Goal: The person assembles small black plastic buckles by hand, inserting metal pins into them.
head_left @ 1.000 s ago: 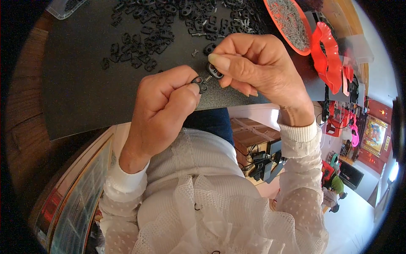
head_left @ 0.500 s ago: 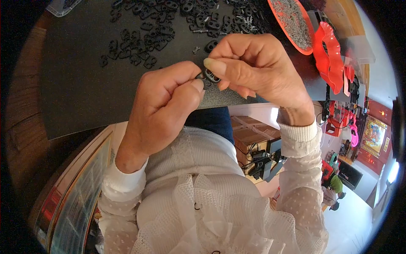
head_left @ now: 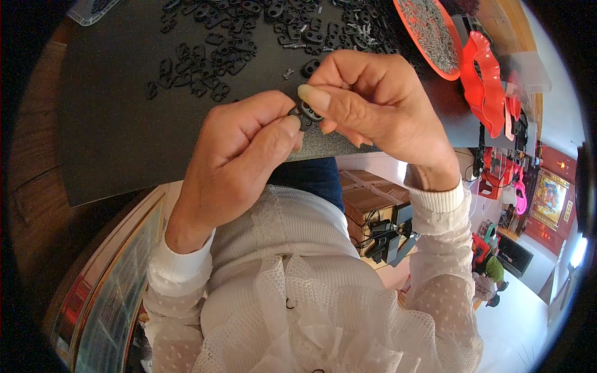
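Observation:
Close together over the front of the dark table, my two hands meet around small black plastic cord-lock parts. My left hand (head_left: 245, 149) is closed, its thumb and forefinger pinching a small black part that they mostly cover. Between the thumb and fingers of my right hand (head_left: 379, 102) is a black oval cord lock (head_left: 311, 112) with holes in its face. The two parts touch or nearly touch; the fingers hide the exact join. Just beyond my right fingers lies another black cord-lock piece (head_left: 310, 67), with a small metal spring (head_left: 288, 74) to its left.
Many loose black parts (head_left: 211, 62) are spread over the far side of the table (head_left: 118, 124). An orange-red dish (head_left: 457, 68) of metal springs stands far right, beside a wavy red dish (head_left: 484, 87). A clear container (head_left: 93, 15) sits far left. Below the table is a cardboard box (head_left: 373, 189).
Both hands stay in nearly the same place, still pinching the parts. The right hand has tilted slightly, and its thumb now covers a little more of the oval cord lock.

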`<state>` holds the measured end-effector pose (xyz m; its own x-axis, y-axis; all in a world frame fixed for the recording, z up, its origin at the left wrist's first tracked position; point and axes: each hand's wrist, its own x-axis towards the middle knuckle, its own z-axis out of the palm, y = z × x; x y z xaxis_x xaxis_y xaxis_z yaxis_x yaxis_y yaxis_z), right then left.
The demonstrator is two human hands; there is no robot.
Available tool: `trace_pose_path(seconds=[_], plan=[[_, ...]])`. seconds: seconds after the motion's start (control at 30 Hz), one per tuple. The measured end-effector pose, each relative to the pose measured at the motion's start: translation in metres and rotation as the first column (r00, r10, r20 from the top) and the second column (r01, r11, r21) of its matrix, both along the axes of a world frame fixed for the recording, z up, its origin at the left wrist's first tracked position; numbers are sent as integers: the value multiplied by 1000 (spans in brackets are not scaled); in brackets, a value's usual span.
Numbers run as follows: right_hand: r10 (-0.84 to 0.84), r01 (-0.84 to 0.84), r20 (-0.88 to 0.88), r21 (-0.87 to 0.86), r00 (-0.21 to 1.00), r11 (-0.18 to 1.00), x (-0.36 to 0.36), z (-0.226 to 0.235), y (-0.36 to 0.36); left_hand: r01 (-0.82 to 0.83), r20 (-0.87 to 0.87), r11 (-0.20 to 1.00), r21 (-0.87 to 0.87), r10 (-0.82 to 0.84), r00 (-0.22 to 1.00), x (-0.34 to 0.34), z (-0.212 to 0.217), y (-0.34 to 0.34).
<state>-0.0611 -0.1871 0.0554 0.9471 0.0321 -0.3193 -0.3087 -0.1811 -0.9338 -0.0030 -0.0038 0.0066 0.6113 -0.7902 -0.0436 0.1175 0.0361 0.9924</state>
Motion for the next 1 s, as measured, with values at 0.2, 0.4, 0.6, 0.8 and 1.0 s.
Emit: trace_pose_path(seconds=[0.2, 0.4, 0.6, 0.8, 1.0], plan=[[-21, 21, 15, 16, 1000, 1000, -1, -3, 3, 7, -42, 1000, -14, -7, 999, 0, -1, 1], [-31, 30, 74, 10, 997, 1000, -2, -6, 6, -8, 8, 999, -36, 9, 1000, 0, -3, 2], [-54, 98, 261, -158, 964, 983, -8, -14, 16, -22, -94, 1000, 2, 23, 995, 0, -5, 4], [296, 141, 595, -577, 747, 805, -13, -27, 17, -157, -208, 986, -56, 142, 968, -5, -2, 2], [380, 131, 606, -631, 699, 765, -11, -24, 16, -93, -297, 993, -75, 66, 953, 1, -3, 4]])
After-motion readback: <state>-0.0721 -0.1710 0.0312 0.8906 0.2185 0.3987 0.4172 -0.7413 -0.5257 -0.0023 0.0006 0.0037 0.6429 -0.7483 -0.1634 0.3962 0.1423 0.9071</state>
